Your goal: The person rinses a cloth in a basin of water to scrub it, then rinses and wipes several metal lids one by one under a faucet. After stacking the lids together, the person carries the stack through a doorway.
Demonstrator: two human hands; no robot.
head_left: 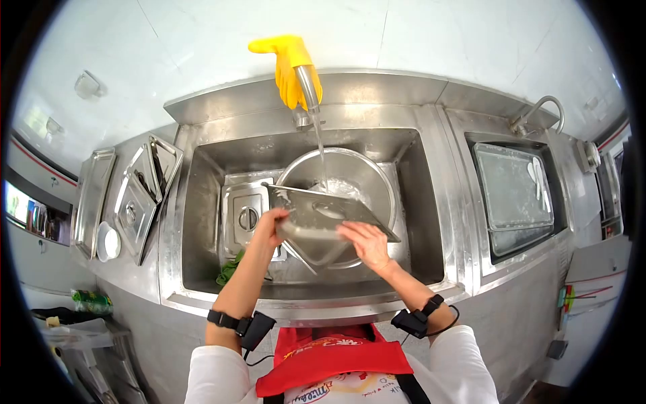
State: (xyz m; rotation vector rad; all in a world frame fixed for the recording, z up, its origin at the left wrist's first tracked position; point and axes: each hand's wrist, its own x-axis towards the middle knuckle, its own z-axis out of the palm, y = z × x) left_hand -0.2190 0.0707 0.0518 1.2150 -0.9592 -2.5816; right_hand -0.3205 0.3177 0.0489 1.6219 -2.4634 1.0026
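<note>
My left hand (pixel 270 225) grips the left edge of a rectangular steel pan lid (pixel 330 214), held tilted over the sink (pixel 202 222). My right hand (pixel 363 244) presses flat on the lid's near side. Water runs from the tap (pixel 307 91) into a large round steel bowl (pixel 356 174) just behind the lid. Another steel lid with a handle (pixel 245 214) lies in the sink to the left, and a green scouring cloth (pixel 229 269) sits under my left forearm.
A yellow rubber glove (pixel 288 64) hangs over the tap. Several steel lids and trays (pixel 138 195) lean on the left counter beside a small white dish (pixel 108 242). A second basin (pixel 515 195) with a tray lies to the right.
</note>
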